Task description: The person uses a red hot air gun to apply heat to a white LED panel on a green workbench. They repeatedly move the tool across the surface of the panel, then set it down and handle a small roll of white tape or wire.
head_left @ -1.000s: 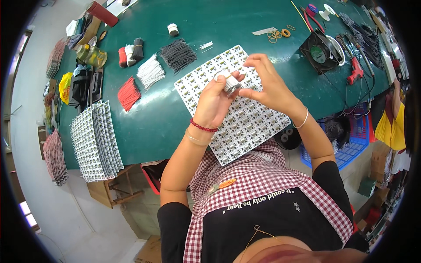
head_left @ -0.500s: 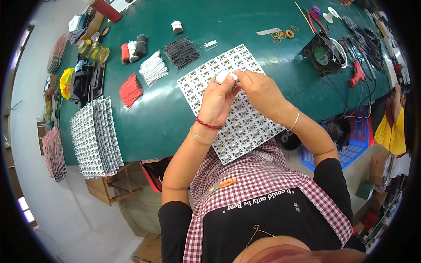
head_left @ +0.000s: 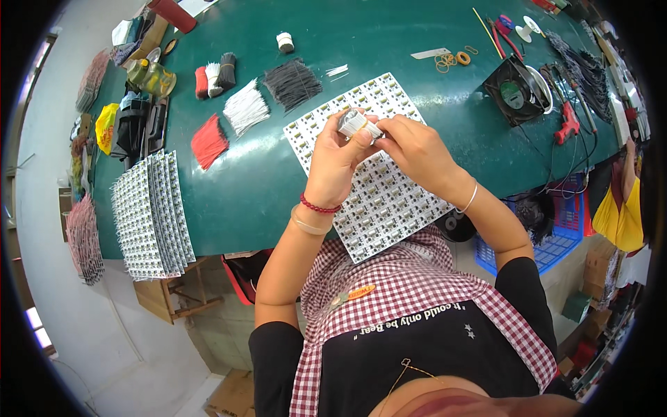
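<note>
Above a white sheet of small circuit boards [head_left: 389, 208], my left hand [head_left: 330, 163] is closed round a bundle of short white wires [head_left: 353, 123] with a dark end and what looks like a yellowish band. My right hand [head_left: 422, 154] meets it from the right, its thumb and fingers pinched at the bundle's near end; its fingertips are partly hidden. Farther left lie loose piles of black wires [head_left: 292, 85], white wires [head_left: 246, 110] and red wires [head_left: 210, 142] on the green table [head_left: 243, 187].
Stacked circuit-board sheets [head_left: 149, 215] overhang the table's left front edge. Banded wire bundles [head_left: 226, 69] and a small white roll [head_left: 285, 43] stand farther back. At the right are a black fan [head_left: 513, 90], a red-handled tool [head_left: 566, 121] with cables, and a blue basket [head_left: 549, 247] below.
The wire bundle has turned in my left hand, so its dark end and band now show. Both hands have shifted slightly, with my right fingers lower along the bundle.
</note>
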`<state>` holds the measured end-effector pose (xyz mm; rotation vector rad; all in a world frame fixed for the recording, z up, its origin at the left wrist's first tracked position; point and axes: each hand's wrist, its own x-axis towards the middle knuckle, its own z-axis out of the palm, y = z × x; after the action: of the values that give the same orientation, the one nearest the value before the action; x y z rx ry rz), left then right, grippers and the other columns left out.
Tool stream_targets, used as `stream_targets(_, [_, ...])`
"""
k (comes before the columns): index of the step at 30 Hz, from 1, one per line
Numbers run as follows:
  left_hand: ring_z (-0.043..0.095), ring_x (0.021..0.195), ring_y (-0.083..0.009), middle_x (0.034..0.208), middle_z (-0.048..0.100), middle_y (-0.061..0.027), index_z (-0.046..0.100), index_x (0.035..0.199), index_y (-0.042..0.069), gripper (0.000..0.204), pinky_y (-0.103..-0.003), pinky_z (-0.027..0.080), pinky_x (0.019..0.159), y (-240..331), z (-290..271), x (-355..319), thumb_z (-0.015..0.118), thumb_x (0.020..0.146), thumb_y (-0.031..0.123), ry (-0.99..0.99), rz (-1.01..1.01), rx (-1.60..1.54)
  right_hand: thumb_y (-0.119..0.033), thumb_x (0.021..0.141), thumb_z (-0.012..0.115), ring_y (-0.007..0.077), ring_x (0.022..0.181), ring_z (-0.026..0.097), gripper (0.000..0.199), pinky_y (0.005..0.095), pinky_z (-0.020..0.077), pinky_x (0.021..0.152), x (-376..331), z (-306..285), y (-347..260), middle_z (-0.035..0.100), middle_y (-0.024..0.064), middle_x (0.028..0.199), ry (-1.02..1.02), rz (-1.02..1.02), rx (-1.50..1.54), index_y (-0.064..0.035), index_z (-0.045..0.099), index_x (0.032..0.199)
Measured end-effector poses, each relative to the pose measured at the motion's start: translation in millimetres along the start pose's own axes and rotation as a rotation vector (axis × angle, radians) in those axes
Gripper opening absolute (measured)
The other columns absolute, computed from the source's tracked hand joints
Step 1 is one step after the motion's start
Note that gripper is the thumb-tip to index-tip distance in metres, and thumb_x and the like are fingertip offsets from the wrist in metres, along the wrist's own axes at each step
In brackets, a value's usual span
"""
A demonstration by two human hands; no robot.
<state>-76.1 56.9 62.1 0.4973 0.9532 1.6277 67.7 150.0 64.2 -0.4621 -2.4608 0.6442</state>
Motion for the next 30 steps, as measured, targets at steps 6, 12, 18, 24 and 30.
stream_targets(6, [0.061,0.103,-0.0207,0.113,0.060,-0.0119,0.042,0.129,-0.003,0.050,-0.037,0.053,0.089,12,6,-7,0.066,0.088,0.012,-0.045,-0.028,-0.027,-0.013,0.082,0.066,0.0254,0.070,0.057,0.032,0.0360,0.0457,0.063,-1,-12,-9,0.057,0.0086,0.079,0.052,-0.075,0.022,-0.0020,0.058,0.111])
stream_targets(12, [0.063,0.099,-0.0219,0.109,0.060,-0.0120,0.042,0.129,-0.003,0.050,-0.036,0.053,0.088,27,14,-14,0.064,0.090,0.018,-0.083,-0.087,-0.013,-0.017,0.074,0.072,0.0271,0.088,0.057,0.053,0.0370,0.0453,0.075,6,-35,-20,0.057,0.0090,0.095,0.039,-0.129,-0.066,-0.0042,0.053,0.122])
stream_targets(18, [0.062,0.100,-0.0226,0.108,0.060,-0.0117,0.043,0.129,-0.002,0.048,-0.037,0.053,0.088,19,14,-16,0.062,0.092,0.022,-0.175,-0.149,0.009,-0.009,0.065,0.075,0.0314,0.112,0.051,0.069,0.0425,0.0399,0.093,11,-32,-15,0.055,0.0120,0.118,0.029,-0.233,-0.004,-0.0063,0.048,0.128])
stream_targets(24, [0.061,0.101,-0.0207,0.108,0.060,-0.0118,0.043,0.129,-0.002,0.048,-0.034,0.051,0.088,19,14,-19,0.060,0.093,0.025,-0.176,-0.117,0.128,-0.005,0.063,0.075,0.0321,0.109,0.052,0.069,0.0433,0.0410,0.093,11,-29,-15,0.055,0.0131,0.115,0.034,-0.243,0.105,-0.0052,0.048,0.126])
stream_targets(30, [0.062,0.099,-0.0197,0.106,0.061,-0.0100,0.043,0.128,-0.003,0.046,-0.033,0.051,0.088,17,11,-19,0.060,0.092,0.021,-0.149,-0.172,0.154,-0.003,0.061,0.074,0.0322,0.103,0.053,0.063,0.0415,0.0440,0.089,14,-24,-9,0.055,0.0139,0.110,0.045,-0.214,0.225,-0.0038,0.049,0.119])
